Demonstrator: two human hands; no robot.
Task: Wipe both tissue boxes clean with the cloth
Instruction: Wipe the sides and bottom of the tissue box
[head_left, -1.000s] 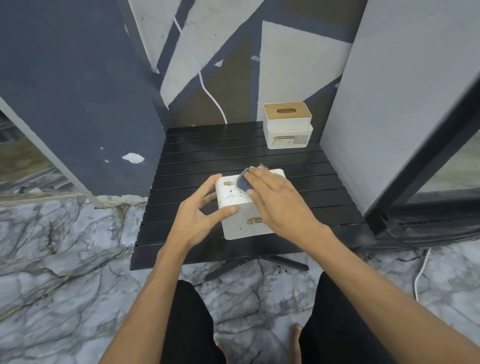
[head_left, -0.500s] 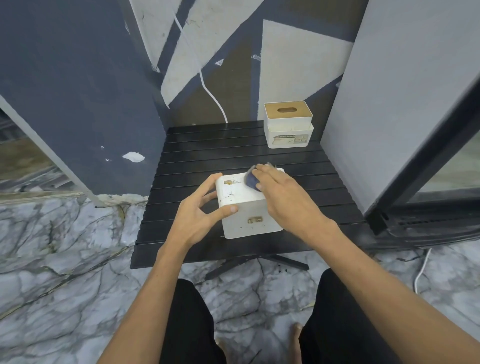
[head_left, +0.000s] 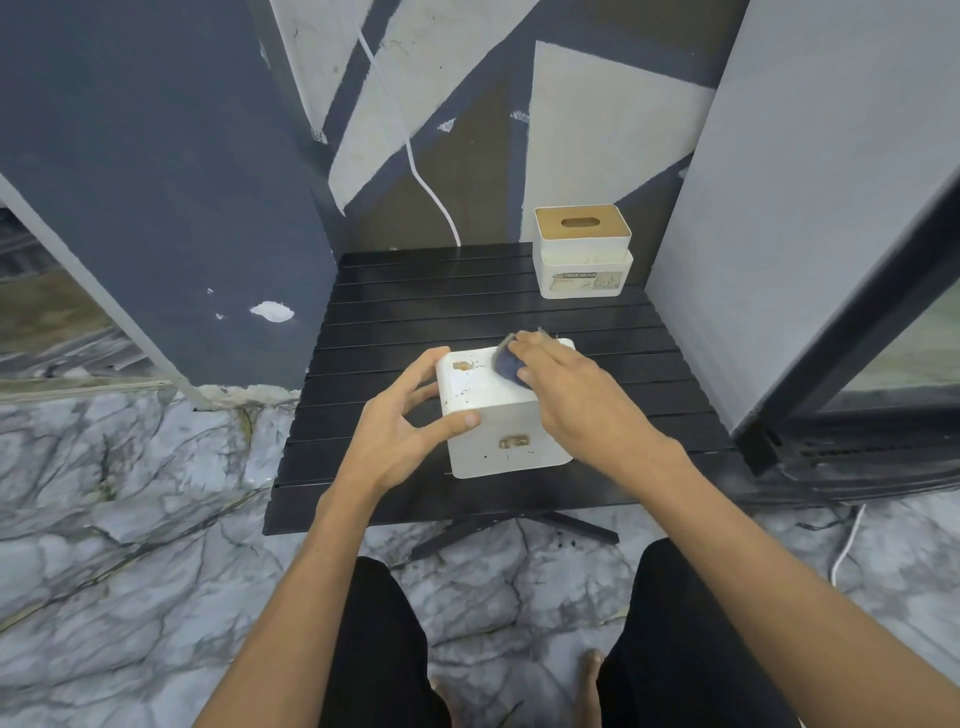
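Observation:
A white tissue box (head_left: 506, 441) stands near the front of the black slatted table (head_left: 415, 306), with brown specks and smears on its top and front. My left hand (head_left: 400, 421) grips its left corner, thumb on the front face and fingers on the left side. My right hand (head_left: 566, 395) lies over the far right part of the top and holds a wadded dark blue cloth (head_left: 506, 364) against it. The second tissue box (head_left: 582, 270), white with a wooden slotted lid, stands at the table's back right corner.
A grey panel (head_left: 779, 208) and a dark door frame close in the table's right side, with painted walls behind and to the left. A white cable (head_left: 431, 192) hangs down the back wall. My legs and a marble floor (head_left: 130, 519) lie below the table's front edge.
My right hand has slid the cloth away from me across the box top toward its far edge, uncovering the front face. My left hand has kept its grip.

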